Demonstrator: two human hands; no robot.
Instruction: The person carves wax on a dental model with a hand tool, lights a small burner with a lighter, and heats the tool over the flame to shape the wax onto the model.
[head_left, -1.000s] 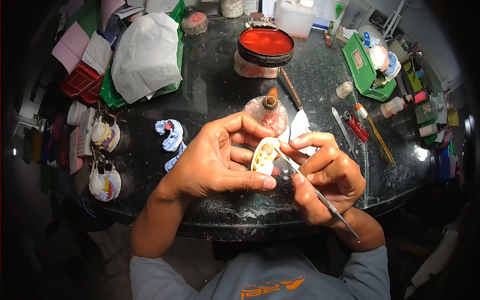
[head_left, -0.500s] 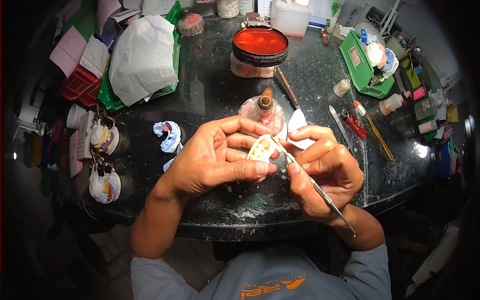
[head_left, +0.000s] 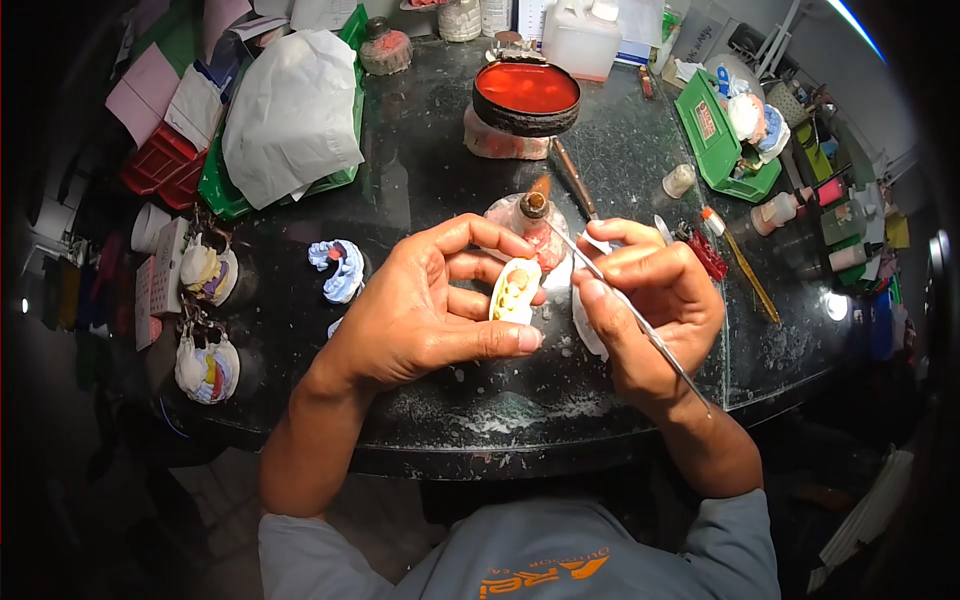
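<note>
Between the thumb and fingers of my left hand (head_left: 425, 300) is a pale yellow dental model (head_left: 516, 292) with tooth shapes and a pinkish patch on it. My right hand (head_left: 655, 305) grips a thin metal carving tool (head_left: 640, 322) like a pen. The tool's upper tip is off the model and close to the neck of a small burner (head_left: 535, 205), which burns with an orange flame. Partly behind my right fingers lies a white piece (head_left: 588, 315) on the dark table.
A round pan of red wax (head_left: 527, 88) stands behind the burner, beside a wooden-handled knife (head_left: 573, 178). Blue dental pieces (head_left: 338, 272) and mounted models (head_left: 208, 368) are at the left. Green bins (head_left: 712, 130) hold more items. A yellow brush (head_left: 752, 275) lies right.
My right hand has lifted the tool off the model, its tip now up beside the burner neck. The model stands more upright in my left hand.
</note>
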